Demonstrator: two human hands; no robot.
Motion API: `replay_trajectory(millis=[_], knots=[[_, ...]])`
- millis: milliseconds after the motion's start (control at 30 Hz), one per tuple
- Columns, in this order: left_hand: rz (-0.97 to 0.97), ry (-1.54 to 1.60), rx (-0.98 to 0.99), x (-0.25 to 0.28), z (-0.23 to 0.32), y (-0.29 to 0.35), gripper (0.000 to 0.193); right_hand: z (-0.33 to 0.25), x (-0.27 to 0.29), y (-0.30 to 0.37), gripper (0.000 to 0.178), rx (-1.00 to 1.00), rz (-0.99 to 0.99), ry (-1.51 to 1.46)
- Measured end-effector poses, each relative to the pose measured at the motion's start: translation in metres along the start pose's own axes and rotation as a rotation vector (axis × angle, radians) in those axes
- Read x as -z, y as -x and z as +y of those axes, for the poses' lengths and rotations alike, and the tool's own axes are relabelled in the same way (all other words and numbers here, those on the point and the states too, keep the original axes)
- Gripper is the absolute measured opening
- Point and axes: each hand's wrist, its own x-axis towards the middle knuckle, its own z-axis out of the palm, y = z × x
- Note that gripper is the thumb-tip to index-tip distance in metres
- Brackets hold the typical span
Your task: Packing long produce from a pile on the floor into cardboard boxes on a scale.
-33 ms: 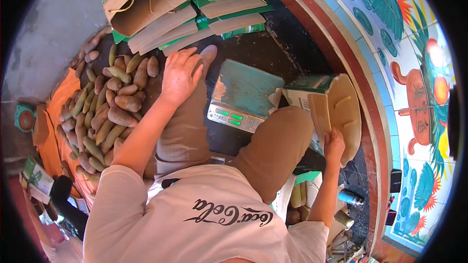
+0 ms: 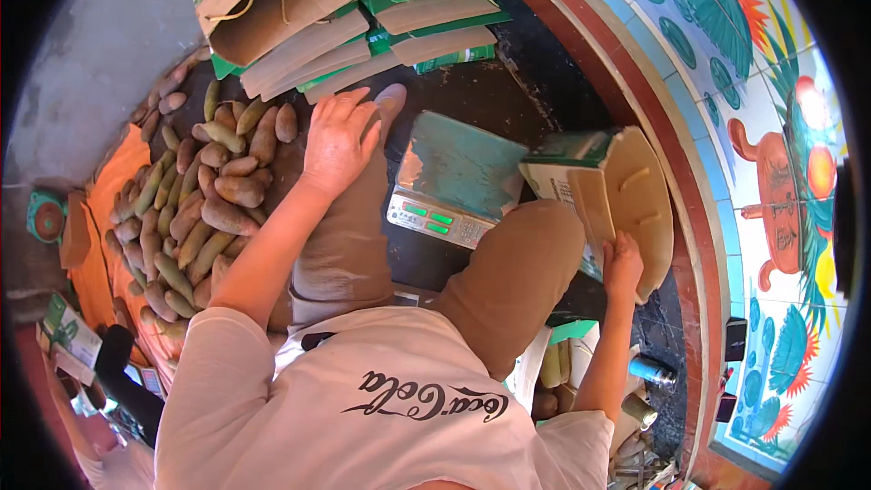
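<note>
My left hand (image 2: 341,141) is empty, its fingers stretched out above my left knee, near a heap of long tubers (image 2: 238,191) like sweet potatoes. On the right, my right hand (image 2: 622,263) pinches the near edge of an open cardboard carton (image 2: 594,195), brown inside with green and white print. The carton stands tilted beside my right knee, its floor partly hidden by its walls. A digital weighing scale (image 2: 461,166) with a worn teal plate and lit green displays sits between my knees and the carton, with nothing on its plate.
Flattened or folded green-and-brown cartons (image 2: 426,14) are stacked at the far side, by an open one (image 2: 290,0). A red-brown ledge (image 2: 581,45) and painted tile wall curve along the right. Behind my right arm lie a blue can (image 2: 651,369) and a box of tubers (image 2: 555,367). Another person works lower left.
The carton in my right hand has shifted slightly left, toward the scale. My left hand has hardly moved.
</note>
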Motion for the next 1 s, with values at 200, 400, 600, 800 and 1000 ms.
replay_trajectory(millis=[200,400,600,800,1000], knots=[[0.002,-0.009,0.03,0.003,-0.002,0.005,0.023,-0.079,0.009,-0.079,0.018,0.28,-0.031,-0.051],[0.008,-0.016,0.054,0.005,-0.007,0.01,0.02,-0.15,-0.028,-0.107,0.017,0.455,-0.122,-0.034],[0.026,-0.011,0.074,0.005,-0.016,0.015,0.02,-0.187,-0.057,-0.086,0.015,0.56,-0.129,-0.072],[0.047,-0.003,0.079,0.005,-0.017,0.015,0.019,-0.169,-0.047,-0.082,0.018,0.515,-0.241,-0.128],[0.055,0.015,0.071,0.002,-0.013,0.014,0.019,-0.166,-0.026,-0.087,0.016,0.447,-0.127,-0.338]])
